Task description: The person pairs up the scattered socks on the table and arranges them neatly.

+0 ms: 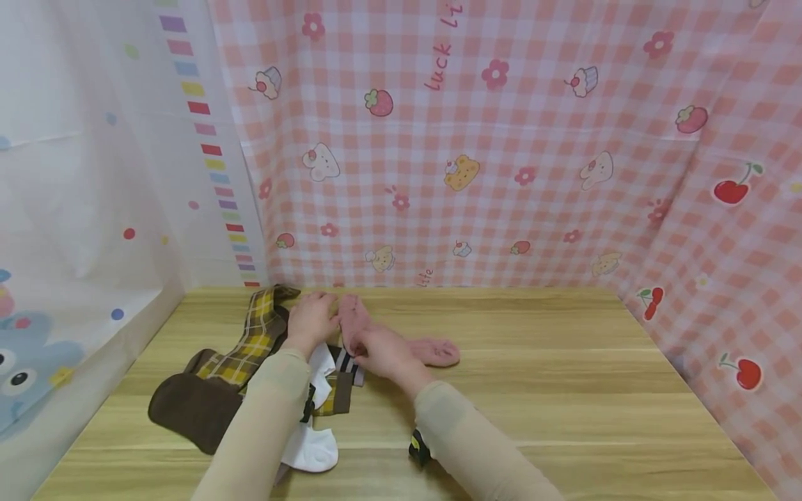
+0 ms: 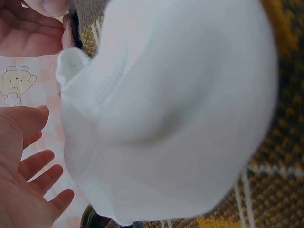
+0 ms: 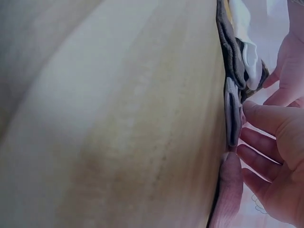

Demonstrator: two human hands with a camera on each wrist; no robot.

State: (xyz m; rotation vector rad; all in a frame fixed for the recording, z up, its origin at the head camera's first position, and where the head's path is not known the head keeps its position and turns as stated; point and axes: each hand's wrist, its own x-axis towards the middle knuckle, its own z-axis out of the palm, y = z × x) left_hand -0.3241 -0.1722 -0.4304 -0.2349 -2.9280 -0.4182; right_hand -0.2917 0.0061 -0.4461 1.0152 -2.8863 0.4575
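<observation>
A pink sock (image 1: 434,351) lies bent on the table, one end up by my left hand and the other stretching right under my right hand. My right hand (image 1: 385,353) pinches the pink sock's near edge between thumb and fingers. Just left of it is my left hand (image 1: 311,321), over the sock pile; the left wrist view shows its fingers spread and slightly bent, holding nothing. White socks (image 1: 313,449) lie below the left forearm, and one white sock (image 2: 171,118) fills much of the left wrist view. A grey-and-black striped sock (image 1: 347,363) sits between the hands.
Yellow-and-brown plaid socks (image 1: 258,332) and a dark brown sock piece (image 1: 194,412) spread across the left side. A small black item with yellow (image 1: 418,449) shows beside the right forearm. Patterned cloth (image 1: 464,125) hangs behind the wooden table (image 1: 551,390).
</observation>
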